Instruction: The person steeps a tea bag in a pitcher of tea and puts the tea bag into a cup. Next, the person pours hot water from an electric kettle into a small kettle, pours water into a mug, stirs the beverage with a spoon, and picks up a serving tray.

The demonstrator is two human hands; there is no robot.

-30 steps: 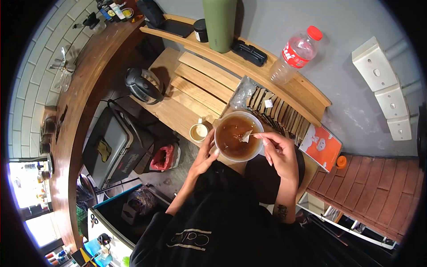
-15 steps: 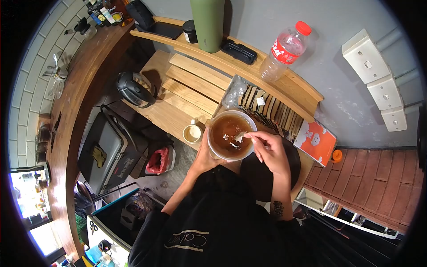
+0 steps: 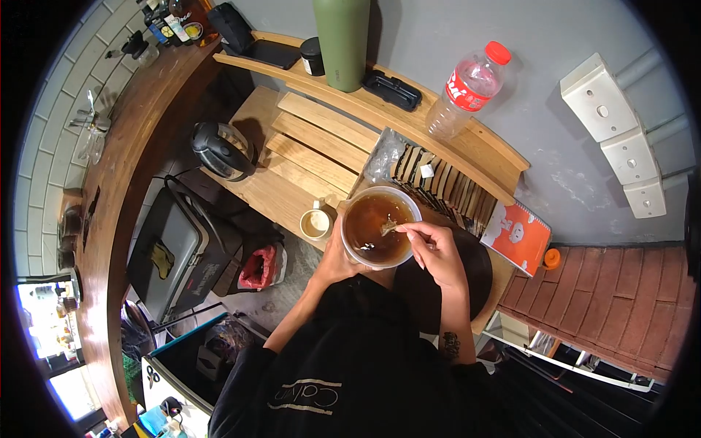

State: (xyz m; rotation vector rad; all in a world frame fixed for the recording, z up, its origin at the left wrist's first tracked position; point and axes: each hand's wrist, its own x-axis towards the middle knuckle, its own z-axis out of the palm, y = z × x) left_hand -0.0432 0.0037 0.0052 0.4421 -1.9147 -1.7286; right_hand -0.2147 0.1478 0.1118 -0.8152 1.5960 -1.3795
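Observation:
A clear plastic tub (image 3: pixel 349 252) of brown, tea-coloured liquid is held up in front of my chest. My left hand (image 3: pixel 337 257) is wrapped round its near-left side. Over the right rim, my right hand (image 3: pixel 437 252) pinches a tea bag (image 3: pixel 389 227) that sits at the liquid's surface, where it looks wet and brownish. Pale glints show on the liquid. Just left of the tub, a small cup (image 3: pixel 315 224) with pale contents stands on the wooden bench (image 3: pixel 274 196). Under my right forearm lies a dark round seat or mat (image 3: pixel 467 281).
Behind the tub is a box of tea packets (image 3: pixel 445 182), beside an orange notebook (image 3: pixel 517 235). A black kettle (image 3: pixel 223 151) stands at left. The wall shelf (image 3: pixel 482 150) holds a plastic bottle (image 3: pixel 466 91) and a green tumbler (image 3: pixel 342 44). A red-lined bin (image 3: pixel 261 266) is below.
My right hand has shifted slightly down and left with the tea bag, which looks darker and lower against the liquid. My left hand keeps its hold on the tub.

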